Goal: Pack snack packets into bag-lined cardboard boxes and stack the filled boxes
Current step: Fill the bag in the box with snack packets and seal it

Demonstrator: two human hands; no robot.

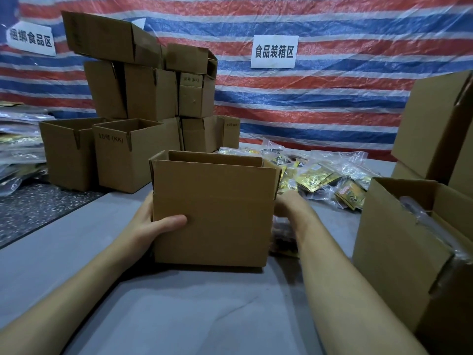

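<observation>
An open brown cardboard box (215, 213) stands upright on the grey table in front of me, its flaps up. My left hand (151, 226) grips its left side, with the thumb laid across the front face. My right hand (289, 204) is at the box's right side; its fingers are hidden behind the box edge. A heap of snack packets (322, 180) in clear plastic bags lies behind and to the right of the box. A dark packet (282, 237) lies against the box's right side under my right forearm.
A stack of empty cardboard boxes (143, 98) stands at the back left. A bag-lined box (409, 242) stands at the right, with taller boxes (435, 129) behind it. Bagged goods (20, 144) pile up far left. A striped tarp (307, 93) hangs behind.
</observation>
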